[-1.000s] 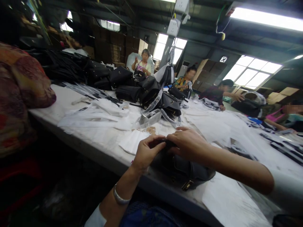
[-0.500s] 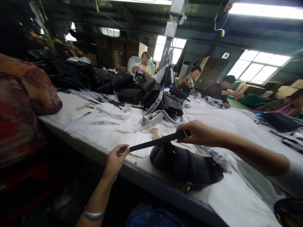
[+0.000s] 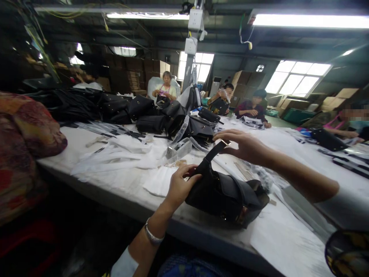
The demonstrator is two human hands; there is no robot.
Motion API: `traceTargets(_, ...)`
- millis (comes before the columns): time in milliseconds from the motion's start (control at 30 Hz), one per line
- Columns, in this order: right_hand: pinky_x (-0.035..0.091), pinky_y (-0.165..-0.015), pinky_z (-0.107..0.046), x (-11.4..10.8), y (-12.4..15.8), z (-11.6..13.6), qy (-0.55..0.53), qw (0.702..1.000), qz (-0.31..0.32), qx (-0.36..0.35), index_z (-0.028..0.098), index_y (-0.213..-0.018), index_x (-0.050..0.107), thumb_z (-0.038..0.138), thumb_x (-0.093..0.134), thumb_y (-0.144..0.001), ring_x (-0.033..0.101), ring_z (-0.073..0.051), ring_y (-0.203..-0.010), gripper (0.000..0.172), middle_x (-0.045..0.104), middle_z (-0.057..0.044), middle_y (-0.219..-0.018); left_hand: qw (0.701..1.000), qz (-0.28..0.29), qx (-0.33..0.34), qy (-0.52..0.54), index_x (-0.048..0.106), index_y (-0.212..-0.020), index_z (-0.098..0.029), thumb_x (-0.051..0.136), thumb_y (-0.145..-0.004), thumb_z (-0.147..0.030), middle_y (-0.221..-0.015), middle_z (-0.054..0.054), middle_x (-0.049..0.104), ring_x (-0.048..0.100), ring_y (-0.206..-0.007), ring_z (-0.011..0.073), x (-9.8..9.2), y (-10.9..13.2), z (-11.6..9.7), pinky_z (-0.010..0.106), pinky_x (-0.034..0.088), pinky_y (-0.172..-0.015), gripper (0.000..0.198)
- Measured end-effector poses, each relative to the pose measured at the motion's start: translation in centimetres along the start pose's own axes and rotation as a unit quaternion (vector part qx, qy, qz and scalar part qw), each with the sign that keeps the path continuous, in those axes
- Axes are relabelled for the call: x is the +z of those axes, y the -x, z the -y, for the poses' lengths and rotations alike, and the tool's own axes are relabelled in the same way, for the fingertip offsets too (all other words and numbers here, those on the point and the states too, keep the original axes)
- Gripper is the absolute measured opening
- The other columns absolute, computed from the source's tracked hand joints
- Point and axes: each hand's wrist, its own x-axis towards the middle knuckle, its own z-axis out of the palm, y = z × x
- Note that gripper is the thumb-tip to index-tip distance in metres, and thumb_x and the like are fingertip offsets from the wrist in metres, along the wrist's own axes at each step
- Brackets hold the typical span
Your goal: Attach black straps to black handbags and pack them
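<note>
A black handbag (image 3: pixel 225 196) lies on the table's front part, a gold-coloured fitting showing on its near side. My left hand (image 3: pixel 180 184), with a silver bangle at the wrist, pinches the bag's left end close to the base of a black strap (image 3: pixel 213 154). The strap rises from that end towards my right hand (image 3: pixel 242 144), whose thumb and fingers grip it near the metal buckle (image 3: pixel 226 142). Part of the strap's lower end is hidden by my left fingers.
White wrapping sheets (image 3: pixel 115 154) and a clear plastic piece (image 3: pixel 178 150) lie beyond the bag. A pile of black bags (image 3: pixel 155 115) stands farther back. A co-worker's floral sleeve (image 3: pixel 29 142) is at the left; several people sit across the white table (image 3: pixel 95 184).
My left hand has moved right from the strap's far end to the bag's left end. The strap, stretched out before, now bends up from the bag. My right hand stays near the buckle.
</note>
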Motion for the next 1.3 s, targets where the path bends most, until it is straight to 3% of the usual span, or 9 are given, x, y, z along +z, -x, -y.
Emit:
traceTargets(67, 0.042, -0.103, -0.044, 1.5, 2.8, 1.6, 0.059, 0.987, -0.140, 0.052, 0.022, -0.129, 0.056, 0.027, 0.058, -0.092, 0.050, -0.029, -0.126, 0.038, 0.055, -0.013, -0.137, 0.998, 0.009, -0.044, 0.036, 0.073, -0.103, -0.018, 0.074, -0.079, -0.030, -0.102, 0.007, 0.074, 0.069, -0.094, 0.0220, 0.3, 0.4, 0.5, 0.034, 0.055, -0.087, 0.027)
traceTargets(133, 0.045, -0.099, -0.041, 3.6, 5.7, 3.7, 0.070, 0.969, -0.222, 0.087, 0.020, -0.124, 0.058, 0.024, 0.055, -0.094, 0.055, -0.028, -0.121, 0.031, 0.060, -0.014, -0.129, 0.993, 0.016, -0.085, 0.082, 0.073, -0.103, -0.017, 0.073, -0.080, -0.032, -0.102, 0.008, 0.075, 0.070, -0.096, 0.0225, 0.3, 0.9, 1.0, 0.034, 0.054, -0.089, 0.027)
traceTargets(233, 0.052, -0.086, -0.034, 7.0, 8.3, 6.6, 0.000, 0.984, -0.141, 0.109, 0.020, -0.106, 0.063, 0.027, 0.053, -0.096, 0.067, -0.023, -0.095, 0.016, 0.072, -0.009, -0.101, 0.983, 0.025, -0.118, 0.141, 0.074, -0.104, -0.016, 0.073, -0.080, -0.034, -0.106, 0.009, 0.074, 0.068, -0.104, 0.0237, 0.2, 1.6, 1.5, 0.036, 0.051, -0.096, 0.029)
traceTargets(333, 0.051, -0.088, -0.035, 9.5, 7.9, 8.1, -0.055, 0.984, -0.039, 0.167, 0.019, -0.113, 0.063, 0.036, 0.055, -0.095, 0.068, -0.025, -0.099, 0.026, 0.073, -0.010, -0.108, 0.981, 0.032, -0.118, 0.149, 0.074, -0.104, -0.016, 0.072, -0.081, -0.033, -0.107, 0.009, 0.074, 0.067, -0.106, 0.0238, -0.1, 1.7, 1.6, 0.037, 0.049, -0.099, 0.029)
traceTargets(467, 0.050, -0.080, -0.037, 10.4, 5.6, 8.5, -0.042, 0.974, 0.000, 0.225, 0.019, -0.111, 0.065, 0.046, 0.055, -0.093, 0.069, -0.029, -0.095, 0.034, 0.074, -0.009, -0.103, 0.991, 0.033, -0.083, 0.102, 0.075, -0.105, -0.018, 0.070, -0.083, -0.033, -0.112, 0.009, 0.073, 0.065, -0.109, 0.0231, -1.0, 1.4, 1.6, 0.035, 0.050, -0.098, 0.027)
traceTargets(633, 0.048, -0.076, -0.032, 10.7, 4.9, 8.8, -0.053, 0.969, -0.004, 0.243, 0.020, -0.110, 0.067, 0.030, 0.050, -0.094, 0.071, -0.026, -0.090, 0.025, 0.075, -0.008, -0.102, 0.995, 0.031, -0.049, 0.078, 0.076, -0.102, -0.019, 0.071, -0.082, -0.029, -0.109, 0.009, 0.072, 0.065, -0.106, 0.0226, -1.7, 1.1, 2.0, 0.033, 0.052, -0.091, 0.023)
traceTargets(833, 0.050, -0.081, -0.030, 12.0, 5.8, 8.1, -0.138, 0.956, -0.071, 0.251, 0.021, -0.110, 0.070, 0.024, 0.055, -0.090, 0.071, -0.024, -0.095, 0.025, 0.076, -0.005, -0.106, 0.995, 0.017, -0.052, 0.082, 0.077, -0.097, -0.016, 0.071, -0.083, -0.027, -0.102, 0.008, 0.073, 0.064, -0.102, 0.0217, -0.8, 0.7, 2.6, 0.033, 0.047, -0.095, 0.019)
traceTargets(1067, 0.049, -0.077, -0.031, 11.7, 5.9, 8.2, -0.147, 0.954, -0.064, 0.254, 0.022, -0.107, 0.070, 0.030, 0.056, -0.089, 0.072, -0.024, -0.090, 0.024, 0.076, -0.004, -0.102, 0.993, 0.025, -0.069, 0.092, 0.075, -0.094, -0.015, 0.070, -0.083, -0.028, -0.099, 0.008, 0.072, 0.064, -0.099, 0.0208, -0.7, 0.4, 1.9, 0.031, 0.048, -0.091, 0.018)
traceTargets(1300, 0.040, -0.061, -0.032, 12.1, 5.2, 9.3, -0.041, 0.932, -0.068, 0.353, 0.023, -0.092, 0.067, 0.050, 0.060, -0.086, 0.070, -0.027, -0.075, 0.028, 0.074, -0.004, -0.081, 0.991, 0.089, -0.076, 0.062, 0.072, -0.094, -0.015, 0.068, -0.084, -0.030, -0.095, 0.007, 0.071, 0.065, -0.094, 0.0198, -0.9, 0.2, 1.3, 0.026, 0.051, -0.080, 0.019)
